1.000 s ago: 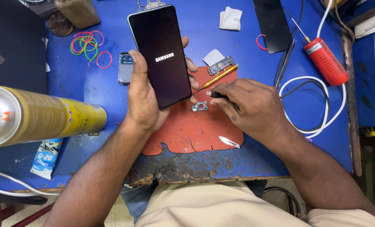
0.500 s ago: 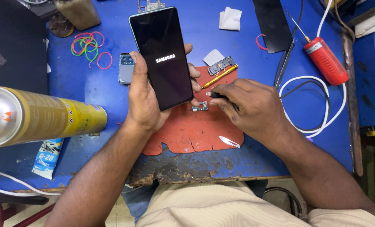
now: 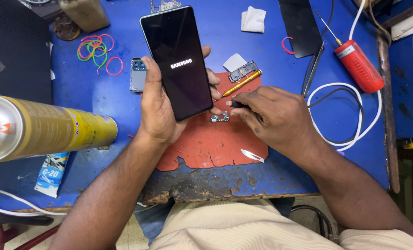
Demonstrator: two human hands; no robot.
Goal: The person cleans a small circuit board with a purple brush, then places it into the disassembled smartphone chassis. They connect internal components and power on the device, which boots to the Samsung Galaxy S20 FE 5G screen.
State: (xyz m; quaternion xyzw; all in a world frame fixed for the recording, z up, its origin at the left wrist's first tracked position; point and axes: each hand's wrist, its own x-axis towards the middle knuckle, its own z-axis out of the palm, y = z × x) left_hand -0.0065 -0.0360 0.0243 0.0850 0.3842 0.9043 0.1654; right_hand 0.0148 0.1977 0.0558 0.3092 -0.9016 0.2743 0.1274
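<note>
The left hand (image 3: 158,109) is wrapped tight around a black phone (image 3: 177,62) and holds it up over a blue table (image 3: 100,102). The right hand (image 3: 273,115) pinches a small black plug (image 3: 234,104), fingers pressed together on it, just beside the phone's bottom end. Under both hands lies a torn red mat (image 3: 206,143). The table's near edge is chipped and rusty. Colored bands (image 3: 97,48), a red tool (image 3: 359,65) and a white cable (image 3: 345,115) lie around.
</note>
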